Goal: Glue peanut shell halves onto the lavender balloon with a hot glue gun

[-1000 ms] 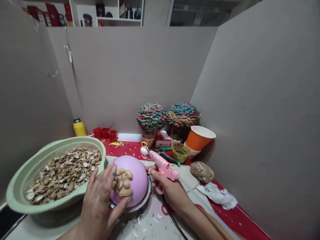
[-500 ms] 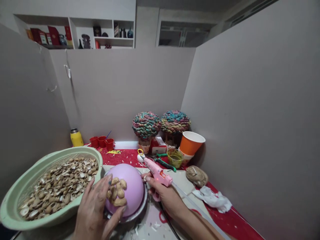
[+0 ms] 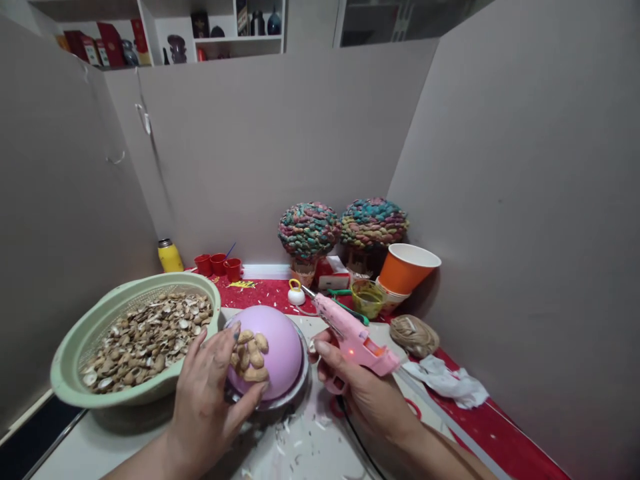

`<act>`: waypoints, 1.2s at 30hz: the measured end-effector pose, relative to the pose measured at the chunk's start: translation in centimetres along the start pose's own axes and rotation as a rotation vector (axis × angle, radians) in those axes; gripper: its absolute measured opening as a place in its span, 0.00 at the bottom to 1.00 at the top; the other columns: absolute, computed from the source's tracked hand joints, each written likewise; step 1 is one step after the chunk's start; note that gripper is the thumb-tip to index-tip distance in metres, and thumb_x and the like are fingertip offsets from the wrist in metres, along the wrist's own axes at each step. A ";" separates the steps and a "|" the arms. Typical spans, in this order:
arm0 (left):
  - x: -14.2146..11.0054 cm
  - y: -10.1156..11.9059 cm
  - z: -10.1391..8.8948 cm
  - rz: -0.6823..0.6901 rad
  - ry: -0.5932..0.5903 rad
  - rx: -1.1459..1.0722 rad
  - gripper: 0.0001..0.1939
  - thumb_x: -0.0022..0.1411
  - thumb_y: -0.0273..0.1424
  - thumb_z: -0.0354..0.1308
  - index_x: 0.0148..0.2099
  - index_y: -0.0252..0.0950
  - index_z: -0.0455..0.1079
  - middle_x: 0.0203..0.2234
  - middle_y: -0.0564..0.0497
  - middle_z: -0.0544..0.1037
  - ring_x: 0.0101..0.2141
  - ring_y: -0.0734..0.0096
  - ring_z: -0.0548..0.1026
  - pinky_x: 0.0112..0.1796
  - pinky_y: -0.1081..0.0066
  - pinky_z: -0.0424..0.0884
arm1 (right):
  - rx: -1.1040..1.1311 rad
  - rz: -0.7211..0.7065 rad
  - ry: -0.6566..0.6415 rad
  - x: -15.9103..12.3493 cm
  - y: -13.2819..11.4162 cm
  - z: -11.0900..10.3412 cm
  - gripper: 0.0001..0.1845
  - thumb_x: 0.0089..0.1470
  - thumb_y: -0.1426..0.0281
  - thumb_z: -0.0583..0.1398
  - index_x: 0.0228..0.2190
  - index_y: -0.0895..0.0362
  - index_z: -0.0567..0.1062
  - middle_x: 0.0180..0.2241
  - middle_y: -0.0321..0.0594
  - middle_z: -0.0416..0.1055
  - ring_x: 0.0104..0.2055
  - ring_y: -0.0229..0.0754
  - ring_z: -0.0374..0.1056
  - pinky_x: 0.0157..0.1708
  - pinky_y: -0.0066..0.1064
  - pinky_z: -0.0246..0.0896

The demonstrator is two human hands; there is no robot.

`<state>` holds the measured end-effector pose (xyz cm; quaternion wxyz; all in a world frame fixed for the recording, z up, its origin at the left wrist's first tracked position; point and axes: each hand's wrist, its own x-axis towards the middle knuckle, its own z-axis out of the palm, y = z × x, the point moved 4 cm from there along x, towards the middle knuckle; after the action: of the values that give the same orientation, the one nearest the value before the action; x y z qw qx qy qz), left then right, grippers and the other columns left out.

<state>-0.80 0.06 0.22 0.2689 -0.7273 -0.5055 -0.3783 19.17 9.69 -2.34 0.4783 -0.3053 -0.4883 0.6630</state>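
A smooth pink-purple dome, which looks like a balloon (image 3: 285, 357), sits in a shallow silvery dish (image 3: 306, 373). A small cluster of peanuts in their shells (image 3: 256, 359) is on its left side. My left hand (image 3: 213, 380) curves at that side, thumb and fingers apart around the cluster, fingertips at the dome's surface. My right hand (image 3: 357, 383) is wrapped round a pink hot glue gun (image 3: 350, 330) with an orange light. The gun's nozzle points up and left, away from the dome. A small pale piece shows at my right thumb and forefinger; its kind is unclear.
A green colander (image 3: 65, 373) full of shell halves (image 3: 150, 340) stands left. Behind are red cups (image 3: 218, 263), two colourful shell-covered trees (image 3: 310, 230), orange paper cups (image 3: 405, 270) and pliers (image 3: 357, 317). A twine ball (image 3: 414, 335) and white cloth (image 3: 450, 381) lie right.
The view has tipped downward and shifted left. My right hand with the glue gun has drawn away from the dome to the right. My left hand stays by the peanut cluster.
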 end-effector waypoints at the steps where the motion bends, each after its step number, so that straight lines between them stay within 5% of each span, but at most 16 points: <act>1: 0.1 0.1 -0.1 0.000 -0.009 -0.003 0.37 0.57 0.30 0.64 0.64 0.27 0.54 0.51 0.32 0.76 0.51 0.51 0.74 0.57 0.48 0.59 | -0.003 0.003 -0.034 -0.5 -0.1 0.2 0.20 0.49 0.54 0.68 0.33 0.56 0.73 0.27 0.34 0.66 0.24 0.33 0.56 0.22 0.24 0.48; 6: 0.3 0.3 -0.1 0.004 -0.043 -0.015 0.38 0.57 0.29 0.65 0.65 0.28 0.53 0.52 0.31 0.75 0.52 0.51 0.73 0.58 0.49 0.59 | -0.119 -0.030 -0.167 -2.3 -0.3 0.9 0.16 0.58 0.56 0.63 0.33 0.57 0.73 0.28 0.33 0.62 0.28 0.34 0.55 0.25 0.25 0.49; 11: 0.4 0.2 -0.5 0.010 -0.018 -0.063 0.45 0.55 0.28 0.66 0.69 0.31 0.47 0.56 0.31 0.71 0.57 0.46 0.68 0.58 0.45 0.59 | -0.187 -0.045 -0.205 -2.8 -1.3 1.7 0.19 0.56 0.54 0.63 0.29 0.57 0.71 0.27 0.33 0.62 0.28 0.35 0.56 0.27 0.27 0.52; 15: 0.0 1.0 -1.8 -0.041 0.096 -0.354 0.43 0.54 0.22 0.64 0.68 0.40 0.52 0.58 0.37 0.69 0.58 0.46 0.66 0.57 0.45 0.61 | -0.197 -0.065 -0.211 -3.0 -2.5 2.5 0.22 0.54 0.51 0.64 0.27 0.58 0.70 0.25 0.34 0.62 0.27 0.35 0.56 0.28 0.27 0.53; 18: -0.3 1.9 -2.5 -0.284 0.089 -0.673 0.30 0.57 0.19 0.61 0.59 0.47 0.66 0.46 0.47 0.79 0.46 0.57 0.77 0.49 0.59 0.72 | -0.236 -0.083 -0.285 -3.3 -3.2 3.2 0.20 0.54 0.54 0.63 0.25 0.58 0.69 0.24 0.33 0.60 0.26 0.35 0.55 0.27 0.27 0.53; 22: -0.3 3.4 -1.4 -0.747 -0.254 -1.134 0.09 0.58 0.29 0.64 0.43 0.41 0.76 0.32 0.49 0.82 0.31 0.66 0.79 0.35 0.70 0.76 | -0.312 -0.142 -0.389 -3.9 -3.5 3.7 0.13 0.55 0.62 0.63 0.26 0.57 0.69 0.24 0.32 0.62 0.25 0.34 0.56 0.25 0.25 0.54; 26: -0.4 4.1 -0.3 -1.099 -0.461 -1.408 0.10 0.52 0.34 0.70 0.35 0.35 0.76 0.27 0.50 0.80 0.28 0.72 0.76 0.32 0.75 0.72 | -0.342 -0.248 -0.496 -4.4 -3.3 3.9 0.06 0.56 0.68 0.61 0.29 0.57 0.71 0.26 0.32 0.63 0.26 0.34 0.58 0.26 0.24 0.57; 30: -0.4 4.6 0.1 -1.222 -0.513 -1.599 0.13 0.48 0.33 0.73 0.32 0.34 0.74 0.25 0.50 0.80 0.27 0.72 0.76 0.31 0.73 0.72 | -0.249 -0.228 -0.559 -4.4 -2.8 4.2 0.08 0.56 0.68 0.62 0.28 0.58 0.69 0.23 0.31 0.61 0.22 0.32 0.57 0.21 0.22 0.55; 36: 0.3 5.4 -0.1 -1.269 -0.495 -1.759 0.12 0.48 0.31 0.73 0.31 0.32 0.73 0.23 0.51 0.79 0.24 0.74 0.76 0.30 0.74 0.71 | -0.148 -0.111 -0.613 -4.4 -2.7 4.7 0.12 0.58 0.63 0.61 0.32 0.60 0.74 0.24 0.36 0.70 0.25 0.36 0.67 0.25 0.23 0.64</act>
<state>4.31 -1.74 0.54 -0.6912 -0.3294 -0.3812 -0.5181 17.53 4.11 1.49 0.3206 -0.0982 -0.6726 0.6597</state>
